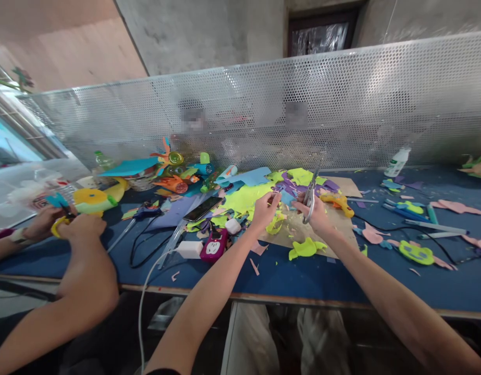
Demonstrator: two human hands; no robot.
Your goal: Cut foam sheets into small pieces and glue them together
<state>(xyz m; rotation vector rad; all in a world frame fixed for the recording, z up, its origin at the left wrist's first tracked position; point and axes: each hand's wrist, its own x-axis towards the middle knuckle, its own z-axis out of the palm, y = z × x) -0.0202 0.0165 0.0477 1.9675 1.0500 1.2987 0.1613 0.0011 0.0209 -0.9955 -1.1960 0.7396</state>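
Yellow-green foam scrap (274, 223) sat pinched in the fingers of the left hand (264, 208), held just above a brown cardboard sheet (342, 229) on the blue worktop (287, 276). The right hand (316, 214) was clamped on the handles of silver metal scissors (311, 192), whose blades pointed up and away; whether the blades were apart could not be told. Between and behind the two hands lay a heap of yellow-green and purple foam offcuts (287, 185), crowding the space right behind the hands. A cut yellow-green foam shape (306, 248) lay just in front of the right wrist, near the cardboard's front edge. To the left of the left hand were a black phone (203, 208), a white charger block (189, 249) with its cable running off the worktop edge, and a magenta power strip (213, 246). To the right lay a yellow glue gun (337, 202), blue and teal pens (404, 209), pink foam cut-outs (457, 207) and a white plastic bottle (397, 161) against the perforated metal screen (342, 94). At far left a co-worker's hands (74, 225) held yellow-handled scissors (60, 223)
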